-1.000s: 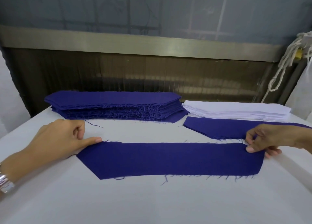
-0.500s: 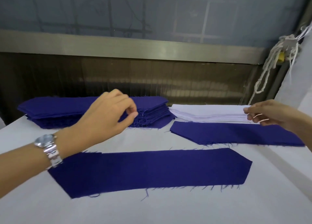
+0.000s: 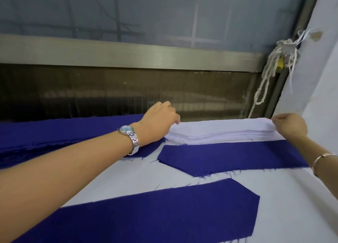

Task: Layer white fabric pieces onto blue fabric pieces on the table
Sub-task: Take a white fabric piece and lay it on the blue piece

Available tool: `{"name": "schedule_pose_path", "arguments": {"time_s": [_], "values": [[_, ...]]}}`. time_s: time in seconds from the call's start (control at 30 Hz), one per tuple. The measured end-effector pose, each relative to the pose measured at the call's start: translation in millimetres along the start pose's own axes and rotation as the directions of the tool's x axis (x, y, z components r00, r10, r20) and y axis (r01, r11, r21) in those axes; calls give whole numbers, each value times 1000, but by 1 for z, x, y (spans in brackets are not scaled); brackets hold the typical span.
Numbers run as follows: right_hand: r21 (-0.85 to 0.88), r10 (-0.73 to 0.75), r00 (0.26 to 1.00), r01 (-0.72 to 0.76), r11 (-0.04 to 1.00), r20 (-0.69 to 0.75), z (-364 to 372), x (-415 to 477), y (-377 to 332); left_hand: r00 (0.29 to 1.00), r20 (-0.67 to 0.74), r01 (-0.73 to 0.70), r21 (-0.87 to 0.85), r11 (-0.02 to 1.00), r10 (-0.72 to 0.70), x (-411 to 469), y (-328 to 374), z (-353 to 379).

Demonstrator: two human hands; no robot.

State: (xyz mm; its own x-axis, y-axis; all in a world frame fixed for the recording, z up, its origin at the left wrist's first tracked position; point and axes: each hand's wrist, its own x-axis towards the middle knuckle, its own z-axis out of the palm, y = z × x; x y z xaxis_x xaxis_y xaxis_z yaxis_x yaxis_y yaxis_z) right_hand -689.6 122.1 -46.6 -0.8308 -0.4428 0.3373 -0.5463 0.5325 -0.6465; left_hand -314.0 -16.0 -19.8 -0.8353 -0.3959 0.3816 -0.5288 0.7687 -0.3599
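Grip: right hand (image 3: 289, 126) pinches white stack (image 3: 219, 131) right end; left hand (image 3: 158, 119) curled at left end, hold unclear.

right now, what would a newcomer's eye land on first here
The near blue piece lies flat across the front of the table, the far blue piece behind it. Behind those, both hands work the white stack: the left hand at its left end, the right hand pinching its right end. A blue stack sits back left.
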Motion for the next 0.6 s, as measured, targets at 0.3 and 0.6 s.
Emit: {"name": "schedule_pose_path", "arguments": {"time_s": [0.3,0.6], "values": [[-210,-30,999,33,977,19,13,38,12,990,132,73,-151,986,-53,14,-2,18],[-208,-14,999,22,978,42,19,44,14,966,152,250,-316,915,-211,20,-5,18]]}}
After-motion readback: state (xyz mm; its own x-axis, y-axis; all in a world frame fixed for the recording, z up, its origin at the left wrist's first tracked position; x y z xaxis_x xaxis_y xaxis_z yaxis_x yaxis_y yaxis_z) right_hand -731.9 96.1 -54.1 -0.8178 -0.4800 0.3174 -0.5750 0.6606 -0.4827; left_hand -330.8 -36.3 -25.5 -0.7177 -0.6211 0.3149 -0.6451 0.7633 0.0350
